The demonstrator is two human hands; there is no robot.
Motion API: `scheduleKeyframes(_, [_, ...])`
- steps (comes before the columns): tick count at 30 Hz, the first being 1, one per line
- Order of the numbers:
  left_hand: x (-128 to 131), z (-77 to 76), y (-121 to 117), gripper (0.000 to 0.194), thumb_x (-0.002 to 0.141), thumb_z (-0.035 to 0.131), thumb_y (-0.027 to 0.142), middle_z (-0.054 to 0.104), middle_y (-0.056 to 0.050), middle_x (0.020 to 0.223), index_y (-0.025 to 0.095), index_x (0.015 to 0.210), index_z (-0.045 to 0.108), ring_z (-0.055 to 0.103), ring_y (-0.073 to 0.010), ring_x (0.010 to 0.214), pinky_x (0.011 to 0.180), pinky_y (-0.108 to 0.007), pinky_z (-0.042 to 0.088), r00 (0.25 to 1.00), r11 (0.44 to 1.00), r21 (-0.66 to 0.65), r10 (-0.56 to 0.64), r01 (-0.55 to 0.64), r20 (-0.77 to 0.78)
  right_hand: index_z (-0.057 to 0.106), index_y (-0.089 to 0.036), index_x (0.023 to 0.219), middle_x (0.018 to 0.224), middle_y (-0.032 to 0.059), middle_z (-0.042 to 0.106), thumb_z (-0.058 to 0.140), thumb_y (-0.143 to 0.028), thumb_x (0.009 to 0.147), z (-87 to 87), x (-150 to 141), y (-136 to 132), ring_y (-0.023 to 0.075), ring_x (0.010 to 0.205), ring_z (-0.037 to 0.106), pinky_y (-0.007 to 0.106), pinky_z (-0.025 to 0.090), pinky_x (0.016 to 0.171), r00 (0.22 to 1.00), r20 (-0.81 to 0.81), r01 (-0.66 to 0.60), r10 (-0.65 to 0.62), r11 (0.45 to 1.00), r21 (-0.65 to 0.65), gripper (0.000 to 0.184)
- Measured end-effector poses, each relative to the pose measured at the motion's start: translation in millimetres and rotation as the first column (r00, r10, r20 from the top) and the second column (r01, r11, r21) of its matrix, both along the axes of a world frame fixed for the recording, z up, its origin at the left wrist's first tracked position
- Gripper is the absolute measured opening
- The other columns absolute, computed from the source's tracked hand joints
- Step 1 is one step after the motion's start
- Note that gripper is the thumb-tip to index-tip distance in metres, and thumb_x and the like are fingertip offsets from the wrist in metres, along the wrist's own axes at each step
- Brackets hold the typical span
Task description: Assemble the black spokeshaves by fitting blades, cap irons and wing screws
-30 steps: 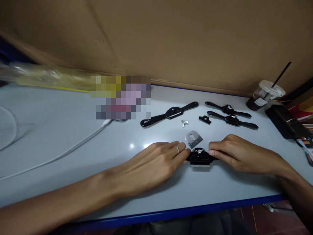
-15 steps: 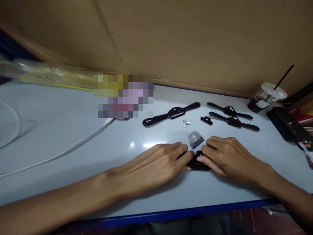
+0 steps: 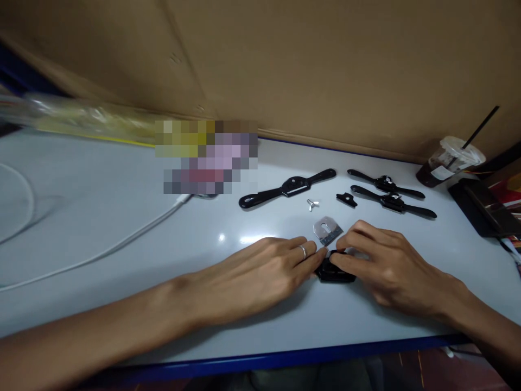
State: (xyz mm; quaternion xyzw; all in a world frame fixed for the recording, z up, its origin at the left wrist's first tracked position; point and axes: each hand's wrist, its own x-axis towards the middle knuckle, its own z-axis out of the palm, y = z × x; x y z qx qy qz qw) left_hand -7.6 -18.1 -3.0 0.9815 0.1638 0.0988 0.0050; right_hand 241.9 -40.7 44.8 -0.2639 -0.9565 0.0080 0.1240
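Observation:
A black spokeshave (image 3: pixel 334 271) lies on the white table (image 3: pixel 122 282) near its front edge, mostly covered by my hands. My left hand (image 3: pixel 264 271) rests flat over its left handle, fingers closed on it. My right hand (image 3: pixel 378 260) covers the right side, with thumb and fingertips pinched over the middle of the tool. Just behind my fingers lies a loose metal blade (image 3: pixel 327 229). Farther back are a small wing screw (image 3: pixel 312 203) and a black clamp piece (image 3: pixel 346 199).
One black spokeshave (image 3: pixel 288 188) lies behind the loose parts, and two more spokeshaves (image 3: pixel 388 193) lie to the right. An iced drink cup with a straw (image 3: pixel 448 160) and a black case (image 3: pixel 480 206) stand far right. A white cable (image 3: pixel 106 250) crosses the left. Cardboard walls the back.
My right hand has slid left from the right handle onto the middle of the spokeshave and its fingers have curled into a pinch. The left hand has stayed put.

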Motion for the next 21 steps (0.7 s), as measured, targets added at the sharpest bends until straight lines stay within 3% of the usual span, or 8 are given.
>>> scheduleKeyframes(9, [1, 1.3, 1, 0.027, 0.095, 0.049, 0.004, 0.065, -0.006, 0.090, 0.007, 0.121, 0.056, 0.061, -0.0208, 0.077, 0.059, -0.031, 0.046, 0.999, 0.997, 0.070, -0.045, 0.044, 0.015, 0.067, -0.015, 0.081, 0.095, 0.0094, 0.068, 0.042, 0.008, 0.083, -9.0, -1, 3, 0.0206, 0.087, 0.052, 0.033, 0.045, 0.070, 0.976, -0.203, -0.079, 0.075, 0.997, -0.010, 0.034])
scheduleKeyframes(13, [1, 0.4, 0, 0.028, 0.096, 0.048, 0.006, 0.065, -0.006, 0.091, 0.008, 0.124, 0.055, 0.061, -0.0200, 0.076, 0.059, -0.032, 0.047, 0.999, 0.998, 0.069, -0.019, 0.016, 0.039, 0.068, -0.009, 0.088, 0.088, 0.0119, 0.065, 0.048, 0.002, 0.087, -1.1, 2, 0, 0.0188, 0.079, 0.052, 0.034, 0.046, 0.068, 0.945, -0.322, 0.049, -0.051, 0.999, -0.016, 0.022])
scheduleKeyframes(17, [1, -0.3, 1, 0.028, 0.097, 0.048, 0.006, 0.065, -0.006, 0.091, 0.008, 0.124, 0.054, 0.061, -0.0194, 0.075, 0.060, -0.031, 0.047, 0.999, 0.998, 0.056, -0.013, 0.011, 0.048, 0.070, -0.008, 0.090, 0.081, 0.0095, 0.062, 0.058, -0.014, 0.093, 1.9, 0, -3, 0.0193, 0.074, 0.052, 0.034, 0.046, 0.065, 0.971, -0.213, 0.111, -0.108, 0.994, 0.003, 0.013])
scheduleKeyframes(19, [1, -0.1, 1, 0.025, 0.097, 0.048, 0.007, 0.064, -0.005, 0.087, 0.009, 0.121, 0.056, 0.059, -0.0189, 0.072, 0.059, -0.031, 0.045, 0.999, 0.998, 0.056, -0.011, 0.008, 0.048, 0.071, -0.010, 0.096, 0.084, 0.0091, 0.062, 0.054, -0.011, 0.093, 1.3, -1, -3, 0.0198, 0.077, 0.053, 0.033, 0.047, 0.065, 0.990, -0.112, 0.086, -0.087, 0.996, -0.013, 0.017])
scheduleKeyframes(21, [1, -0.3, 1, 0.023, 0.097, 0.048, 0.007, 0.064, -0.004, 0.085, 0.009, 0.118, 0.057, 0.059, -0.0186, 0.070, 0.058, -0.031, 0.044, 0.999, 0.998, 0.055, -0.009, 0.006, 0.051, 0.072, -0.014, 0.089, 0.086, 0.0085, 0.061, 0.047, -0.002, 0.090, 1.2, -2, -3, 0.0193, 0.079, 0.052, 0.031, 0.046, 0.064, 0.998, -0.053, 0.034, -0.036, 0.998, -0.048, 0.027])
